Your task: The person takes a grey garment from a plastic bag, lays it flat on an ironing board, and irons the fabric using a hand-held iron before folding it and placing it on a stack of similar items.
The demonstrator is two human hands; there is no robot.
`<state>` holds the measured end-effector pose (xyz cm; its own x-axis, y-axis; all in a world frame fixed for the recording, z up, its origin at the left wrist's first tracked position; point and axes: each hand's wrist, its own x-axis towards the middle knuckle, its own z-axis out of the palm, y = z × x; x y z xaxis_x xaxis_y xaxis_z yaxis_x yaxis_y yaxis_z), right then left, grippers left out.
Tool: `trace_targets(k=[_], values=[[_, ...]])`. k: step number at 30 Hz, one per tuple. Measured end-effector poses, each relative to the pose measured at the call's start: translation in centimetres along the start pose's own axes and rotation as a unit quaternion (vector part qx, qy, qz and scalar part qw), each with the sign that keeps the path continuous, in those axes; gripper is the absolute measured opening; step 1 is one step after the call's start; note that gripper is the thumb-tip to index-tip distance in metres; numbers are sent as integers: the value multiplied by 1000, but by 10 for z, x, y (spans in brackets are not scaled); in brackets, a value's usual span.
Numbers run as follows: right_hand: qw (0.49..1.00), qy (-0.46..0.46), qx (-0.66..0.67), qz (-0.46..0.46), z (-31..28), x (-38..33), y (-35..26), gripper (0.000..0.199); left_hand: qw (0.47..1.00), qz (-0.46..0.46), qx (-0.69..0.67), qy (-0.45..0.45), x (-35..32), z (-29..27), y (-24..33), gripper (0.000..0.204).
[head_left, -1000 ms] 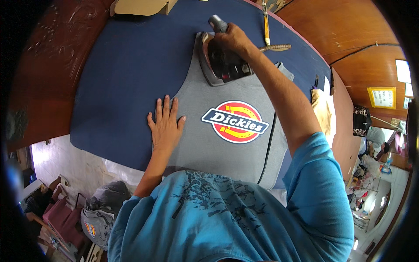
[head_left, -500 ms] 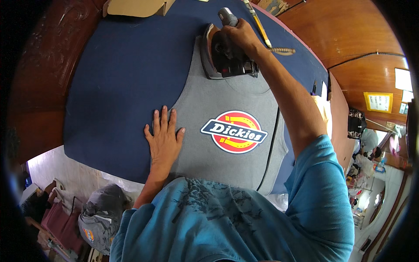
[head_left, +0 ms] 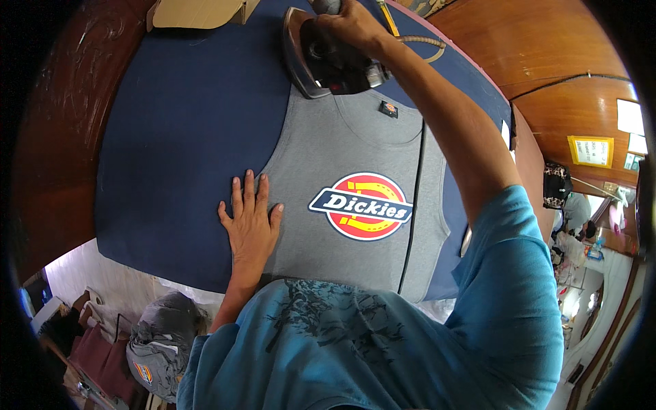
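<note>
A grey sleeveless shirt (head_left: 321, 150) with a round red, yellow and dark blue printed logo (head_left: 362, 206) lies flat on a navy-covered ironing surface (head_left: 184, 123). At its far end, my right hand (head_left: 352, 27) grips the handle of a steam iron (head_left: 331, 65), whose soleplate is by the shirt's left shoulder strap. The iron's tip points away from me. My left hand (head_left: 251, 222) rests flat with fingers spread, across the shirt's left armhole edge. A small dark neck label (head_left: 389, 108) shows inside the collar. A thin black cord (head_left: 413, 212) runs across the shirt's right side.
A cardboard box (head_left: 195, 14) sits at the far left of the surface. Behind the iron curves a ribbed hose (head_left: 430, 42). Wooden panels (head_left: 65, 137) stand close on the left. Below the left edge is a pile of grey garments (head_left: 164, 342).
My right hand has moved the iron away from me and slightly left, baring the collar and neck label. My left hand stays flat, nearly in place.
</note>
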<state>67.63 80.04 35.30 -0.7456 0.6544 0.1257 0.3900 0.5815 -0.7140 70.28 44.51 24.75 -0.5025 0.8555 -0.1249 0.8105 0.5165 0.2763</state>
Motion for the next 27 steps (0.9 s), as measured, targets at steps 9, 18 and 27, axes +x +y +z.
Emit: trace_targets(k=[9,18,27], values=[[985,-119,-55,109,-99,-105,30,49,988,93,-99,68,56,-34,7,50],[986,-130,-50,93,-98,-136,64,44,972,225,33,53,269,-3,54,48],[980,-170,-44,91,-66,-90,52,46,975,214,35,49,280,7,51,47]])
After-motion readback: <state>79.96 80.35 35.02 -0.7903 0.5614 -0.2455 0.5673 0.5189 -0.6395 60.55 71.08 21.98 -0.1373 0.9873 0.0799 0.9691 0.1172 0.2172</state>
